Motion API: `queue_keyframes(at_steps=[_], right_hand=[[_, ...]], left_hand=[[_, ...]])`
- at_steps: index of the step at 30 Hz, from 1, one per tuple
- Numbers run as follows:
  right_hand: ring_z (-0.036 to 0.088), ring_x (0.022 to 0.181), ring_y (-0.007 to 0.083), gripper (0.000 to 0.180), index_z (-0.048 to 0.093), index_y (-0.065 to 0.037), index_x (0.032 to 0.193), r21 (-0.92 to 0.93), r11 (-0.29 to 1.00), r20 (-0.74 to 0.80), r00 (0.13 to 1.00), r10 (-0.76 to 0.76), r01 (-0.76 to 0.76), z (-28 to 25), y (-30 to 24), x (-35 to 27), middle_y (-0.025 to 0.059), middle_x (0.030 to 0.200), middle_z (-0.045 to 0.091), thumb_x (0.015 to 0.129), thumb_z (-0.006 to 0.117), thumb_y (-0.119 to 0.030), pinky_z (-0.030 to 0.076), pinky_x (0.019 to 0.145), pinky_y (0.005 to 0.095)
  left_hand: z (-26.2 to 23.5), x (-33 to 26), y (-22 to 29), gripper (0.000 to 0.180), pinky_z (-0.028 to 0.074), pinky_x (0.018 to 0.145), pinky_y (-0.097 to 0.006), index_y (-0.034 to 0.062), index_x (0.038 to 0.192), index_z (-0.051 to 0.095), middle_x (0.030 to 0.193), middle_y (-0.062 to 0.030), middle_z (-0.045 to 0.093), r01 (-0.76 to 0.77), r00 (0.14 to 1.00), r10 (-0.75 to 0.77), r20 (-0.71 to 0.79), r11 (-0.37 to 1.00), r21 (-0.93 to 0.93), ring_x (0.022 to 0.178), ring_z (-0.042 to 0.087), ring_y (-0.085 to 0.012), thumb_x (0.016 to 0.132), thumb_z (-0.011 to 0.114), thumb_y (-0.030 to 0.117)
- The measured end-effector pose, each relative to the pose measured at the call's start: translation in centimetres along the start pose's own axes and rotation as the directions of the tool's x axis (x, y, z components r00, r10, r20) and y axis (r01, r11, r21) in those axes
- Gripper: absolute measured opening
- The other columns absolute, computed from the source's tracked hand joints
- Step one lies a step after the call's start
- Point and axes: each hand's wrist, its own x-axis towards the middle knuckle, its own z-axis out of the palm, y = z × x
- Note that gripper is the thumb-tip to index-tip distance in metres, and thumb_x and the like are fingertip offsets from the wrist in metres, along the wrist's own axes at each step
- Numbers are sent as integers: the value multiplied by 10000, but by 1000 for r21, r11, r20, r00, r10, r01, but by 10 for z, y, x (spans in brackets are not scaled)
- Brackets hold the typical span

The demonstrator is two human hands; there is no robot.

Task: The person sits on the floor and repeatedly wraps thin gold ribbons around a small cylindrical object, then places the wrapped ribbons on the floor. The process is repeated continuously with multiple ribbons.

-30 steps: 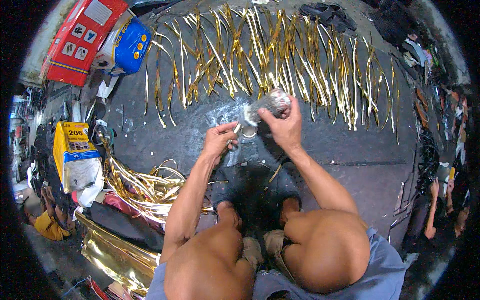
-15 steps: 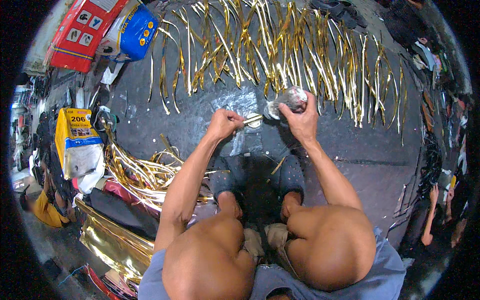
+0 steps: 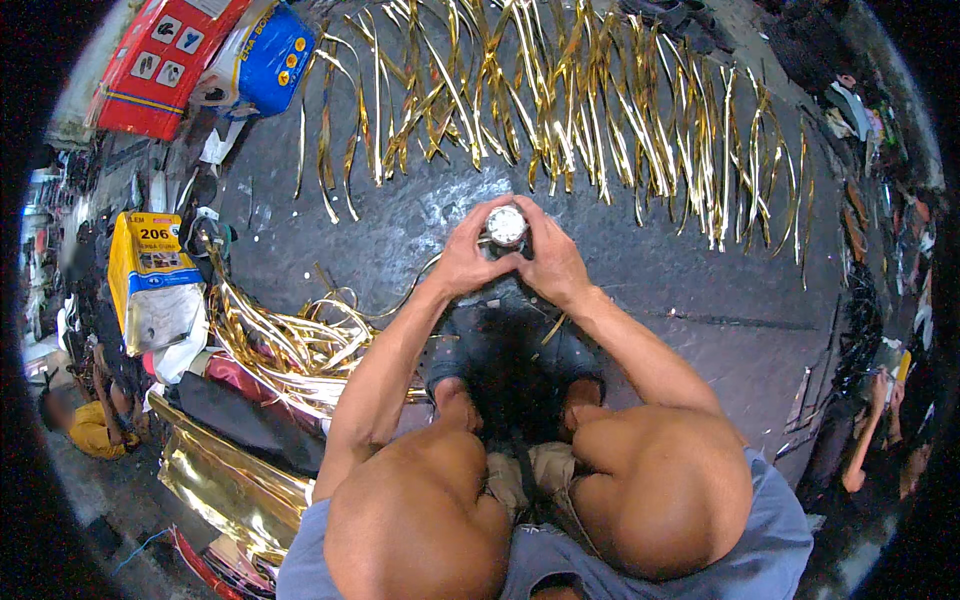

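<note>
Head view: left hand (image 3: 467,254) and right hand (image 3: 551,256) both wrapped round a stubby cylinder with a round whitish top (image 3: 508,226), mid dark floor sheet (image 3: 690,275), probably steadying it; shiny gold strips (image 3: 562,140) spread along the far edge, maybe to stay untangled

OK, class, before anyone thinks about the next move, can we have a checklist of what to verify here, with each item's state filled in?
1. Left hand on the cylinder: ok, curled around its left side.
2. Right hand on the cylinder: ok, curled around its right side.
3. Cylinder upright: ok, as far as its pale round top, facing the camera, shows.
4. Cylinder's lower end in place: cannot tell, hidden from this view.
5. Row of strips spread out: ok, though many strips cross.
6. Bundle untangled: not ok, its gold strands loop over each other.
</note>
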Motion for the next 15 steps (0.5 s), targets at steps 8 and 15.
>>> queue_keyframes(at_steps=[8, 15], right_hand=[[666, 833, 187, 356, 599, -36, 1150, 278, 662, 149, 712, 687, -696, 44, 112, -1, 95, 996, 689, 813, 713, -21, 556, 721, 312], [643, 824, 190, 303, 555, 7, 1177, 771, -147, 529, 494, 690, -619, 5, 87, 4, 77, 978, 640, 890, 649, 28, 547, 713, 309]], left_hand=[[7, 11, 16, 585, 551, 935, -343, 21, 1230, 615, 1140, -115, 708, 113, 992, -111, 64, 993, -28, 1033, 688, -196, 711, 879, 84], [6, 1, 4, 552, 524, 949, -426, 24, 1209, 610, 1160, -169, 667, 9, 1000, -11, 28, 996, 87, 1104, 647, -375, 711, 834, 106]])
